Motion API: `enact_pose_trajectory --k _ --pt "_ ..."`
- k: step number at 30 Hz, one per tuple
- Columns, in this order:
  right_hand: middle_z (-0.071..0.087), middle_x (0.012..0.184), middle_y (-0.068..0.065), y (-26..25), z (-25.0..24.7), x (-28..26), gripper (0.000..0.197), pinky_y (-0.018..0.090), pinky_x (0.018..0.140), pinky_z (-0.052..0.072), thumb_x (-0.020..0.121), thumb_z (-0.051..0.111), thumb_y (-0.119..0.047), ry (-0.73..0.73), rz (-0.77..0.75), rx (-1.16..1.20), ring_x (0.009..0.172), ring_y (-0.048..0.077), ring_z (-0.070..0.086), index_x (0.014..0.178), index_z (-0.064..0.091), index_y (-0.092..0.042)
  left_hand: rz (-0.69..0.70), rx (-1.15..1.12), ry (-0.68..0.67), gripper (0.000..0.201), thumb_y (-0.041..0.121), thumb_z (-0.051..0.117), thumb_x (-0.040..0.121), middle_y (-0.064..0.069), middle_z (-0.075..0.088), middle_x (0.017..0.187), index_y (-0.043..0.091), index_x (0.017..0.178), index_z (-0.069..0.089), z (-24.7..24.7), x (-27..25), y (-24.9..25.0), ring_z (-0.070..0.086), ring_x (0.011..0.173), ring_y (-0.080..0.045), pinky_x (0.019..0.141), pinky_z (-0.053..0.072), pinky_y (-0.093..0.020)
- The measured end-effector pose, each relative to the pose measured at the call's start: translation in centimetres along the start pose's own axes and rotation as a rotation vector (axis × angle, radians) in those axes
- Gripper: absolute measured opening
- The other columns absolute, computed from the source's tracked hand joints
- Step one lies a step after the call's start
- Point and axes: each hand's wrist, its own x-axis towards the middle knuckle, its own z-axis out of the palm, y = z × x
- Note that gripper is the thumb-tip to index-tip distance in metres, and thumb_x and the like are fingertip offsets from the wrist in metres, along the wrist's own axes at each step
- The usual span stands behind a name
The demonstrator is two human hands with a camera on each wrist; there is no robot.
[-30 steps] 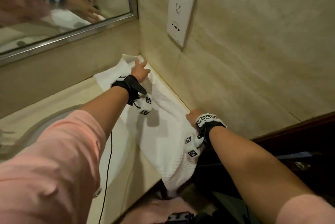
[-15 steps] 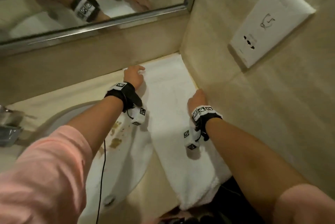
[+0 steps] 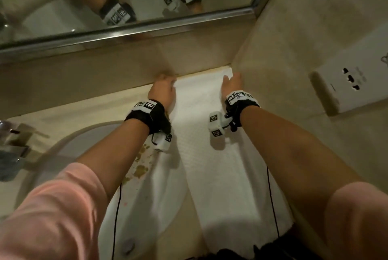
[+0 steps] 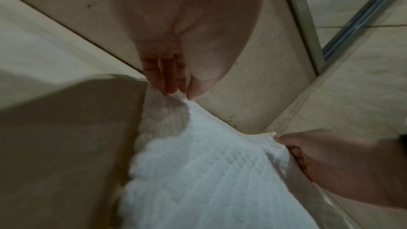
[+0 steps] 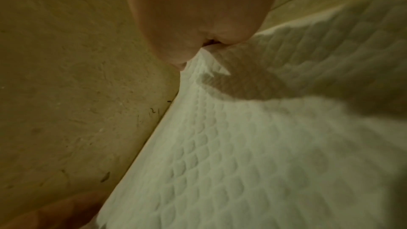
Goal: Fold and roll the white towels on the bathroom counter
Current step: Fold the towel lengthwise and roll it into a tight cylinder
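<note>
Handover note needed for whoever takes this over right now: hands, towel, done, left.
Left hand: fingertips pinch the towel's far left corner, by the back wall.
Right hand: holds the far right corner, in the corner where the side wall meets the back wall; its grip is partly hidden.
Towel: white, waffle-textured, lying as one long narrow strip along the counter beside the sink, with its near end hanging over the front edge.
Done: it appears folded lengthwise into a strip.
Left: no roll started yet; probably roll from the far end toward you. No other towel is visible.
</note>
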Motion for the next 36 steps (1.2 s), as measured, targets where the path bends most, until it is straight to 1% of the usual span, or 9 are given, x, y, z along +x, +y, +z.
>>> enact_pose_trajectory --k 5,7,10,13,18,21,24,29,36 --pt "0.054 0.121 0.017 1.6 2.3 -1.7 0.027 0.031 0.092 0.035 0.101 0.035 -0.014 0.147 -0.162 -0.099 0.114 0.03 0.048 0.119 0.049 0.0 0.048 0.024 0.07 0.03 0.016 0.052 0.092 -0.013 0.049 0.117 0.017 0.121 0.063 0.0 -0.6 0.1 0.056 0.096 -0.032 0.073 0.045 -0.034" --pt "0.057 0.119 0.015 2.9 3.1 -2.6 0.028 0.029 0.093 0.034 0.1 0.036 -0.012 0.169 -0.262 -0.109 0.114 0.029 0.05 0.121 0.052 -0.001 0.064 0.021 0.092 0.029 0.016 0.054 0.091 -0.01 0.051 0.116 0.018 0.119 0.064 -0.1 -0.9 -0.1 0.057 0.096 -0.031 0.07 0.043 -0.032" --pt "0.058 0.125 0.013 4.2 3.6 -2.9 0.032 0.027 0.098 0.033 0.099 0.038 -0.009 0.166 -0.341 -0.119 0.119 0.027 0.051 0.128 0.051 -0.002 0.033 0.054 0.081 0.028 0.019 0.054 0.091 -0.008 0.052 0.118 0.016 0.118 0.061 -0.4 -1.1 -0.2 0.059 0.095 -0.031 0.07 0.046 -0.035" --pt "0.06 0.121 0.014 4.4 3.5 -3.1 0.031 0.033 0.096 0.039 0.1 0.038 -0.014 0.165 -0.307 -0.029 0.114 0.028 0.054 0.126 0.052 -0.006 0.006 0.075 0.077 0.021 0.025 0.052 0.092 -0.009 0.053 0.114 0.013 0.109 0.058 -0.7 -1.3 -0.1 0.058 0.091 -0.032 0.063 0.039 -0.032" --pt "0.06 0.101 0.021 3.6 2.5 -1.8 0.024 0.037 0.076 0.046 0.101 0.038 -0.02 0.21 -0.239 -0.015 0.09 0.033 0.057 0.113 0.05 -0.003 -0.051 0.031 0.106 0.02 0.027 0.043 0.099 -0.012 0.053 0.108 0.008 0.102 0.05 -1.0 -1.6 0.0 0.055 0.089 -0.031 0.063 0.036 -0.034" --pt "0.061 0.109 0.02 2.2 1.7 0.1 0.026 0.035 0.078 0.048 0.102 0.037 -0.022 0.162 -0.095 -0.015 0.098 0.033 0.06 0.116 0.048 -0.002 -0.104 0.014 0.123 0.022 0.027 0.045 0.098 -0.013 0.054 0.111 0.008 0.105 0.053 -1.3 -1.5 -0.2 0.056 0.092 -0.033 0.065 0.038 -0.035" --pt "0.063 0.109 0.021 1.0 1.3 1.4 0.027 0.039 0.074 0.048 0.102 0.038 -0.022 0.084 0.025 -0.154 0.099 0.036 0.062 0.121 0.046 -0.004 -0.072 0.121 0.099 0.026 0.027 0.047 0.098 -0.015 0.054 0.112 0.006 0.108 0.057 -1.4 -1.3 -0.5 0.057 0.093 -0.036 0.063 0.039 -0.036" --pt "0.063 0.111 0.022 0.6 1.5 1.9 0.025 0.04 0.075 0.047 0.101 0.043 -0.02 0.108 0.051 -0.281 0.102 0.037 0.062 0.117 0.046 -0.001 -0.078 0.165 0.092 0.025 0.023 0.049 0.096 -0.015 0.056 0.111 0.006 0.111 0.059 -1.4 -1.1 -0.6 0.058 0.093 -0.036 0.066 0.045 -0.039" --pt "0.065 0.106 0.021 0.7 2.0 2.0 0.027 0.04 0.073 0.047 0.103 0.039 -0.021 0.179 0.042 -0.328 0.097 0.036 0.064 0.121 0.041 0.0 -0.021 0.149 0.118 0.023 0.015 0.05 0.095 -0.017 0.055 0.111 0.003 0.109 0.062 -0.9 -0.9 -0.8 0.056 0.096 -0.035 0.067 0.048 -0.041"
